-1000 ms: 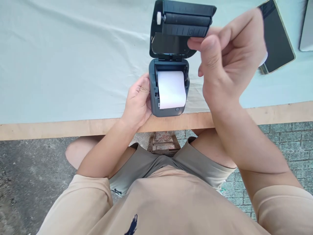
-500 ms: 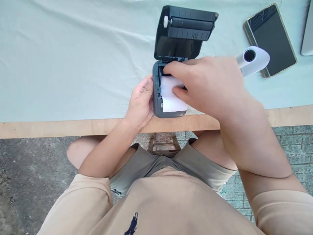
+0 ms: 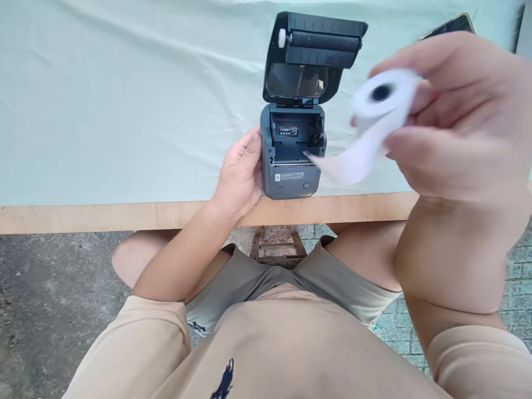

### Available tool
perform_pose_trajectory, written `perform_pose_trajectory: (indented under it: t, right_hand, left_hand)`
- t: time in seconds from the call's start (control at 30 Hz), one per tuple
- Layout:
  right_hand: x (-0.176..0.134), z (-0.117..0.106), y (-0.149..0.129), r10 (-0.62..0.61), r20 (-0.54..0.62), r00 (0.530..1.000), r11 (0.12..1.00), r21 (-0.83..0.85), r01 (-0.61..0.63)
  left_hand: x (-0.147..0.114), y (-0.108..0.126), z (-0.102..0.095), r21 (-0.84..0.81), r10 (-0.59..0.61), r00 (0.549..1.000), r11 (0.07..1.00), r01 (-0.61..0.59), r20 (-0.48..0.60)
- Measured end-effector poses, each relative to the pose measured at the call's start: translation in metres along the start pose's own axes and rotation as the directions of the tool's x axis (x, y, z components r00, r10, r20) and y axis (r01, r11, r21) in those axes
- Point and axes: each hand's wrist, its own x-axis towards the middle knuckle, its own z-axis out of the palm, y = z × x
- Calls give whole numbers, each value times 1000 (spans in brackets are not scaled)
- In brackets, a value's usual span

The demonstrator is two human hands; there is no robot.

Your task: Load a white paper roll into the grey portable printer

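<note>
A small dark grey thermal printer (image 3: pixel 293 180) stands near the table's front edge with its lid (image 3: pixel 316 55) swung up. My left hand (image 3: pixel 239 174) grips the printer's left side, thumb against the casing. Inside its bay, a label and the bare floor are visible. To the right of the printer, my right hand (image 3: pixel 461 116) pinches a white paper roll (image 3: pixel 384 100) in the air, somewhat blurred. A loose paper tail (image 3: pixel 349 166) hangs from the roll, its tip reaching in front of the bay's right side.
A pale green cloth (image 3: pixel 124 100) covers the table, with a wooden front edge (image 3: pixel 103 216). A phone (image 3: pixel 455 25) lies at the back right, mostly behind my right hand. Part of a grey object (image 3: pixel 524 33) shows at the far right.
My right hand has lifted the paper out of the printer and moved right and up with the roll. The second roll beside the phone is now out of sight. My left hand stays put.
</note>
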Motion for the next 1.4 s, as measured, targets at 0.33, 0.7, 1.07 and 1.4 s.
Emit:
perform_pose_trajectory:
  t: [0.33,0.7,1.07,1.4]
  right_hand:
    - [18,-2,52,165,-259,952,959,269,-93]
    - [20,3,79,-109,-258,960,905,-425,-11]
    - [23,3,80,-47,-260,965,797,-592,-121]
    - [19,3,75,-156,-142,978,825,-563,49]
  left_hand:
    - [-1,4,2,-31,-35,999,999,36,25]
    - [0,1,0,-22,11,1000,1000,-11,-8]
    - [0,1,-1,-15,16,1000,1000,-16,-3]
    - [0,3,0,-13,-34,999,999,35,28]
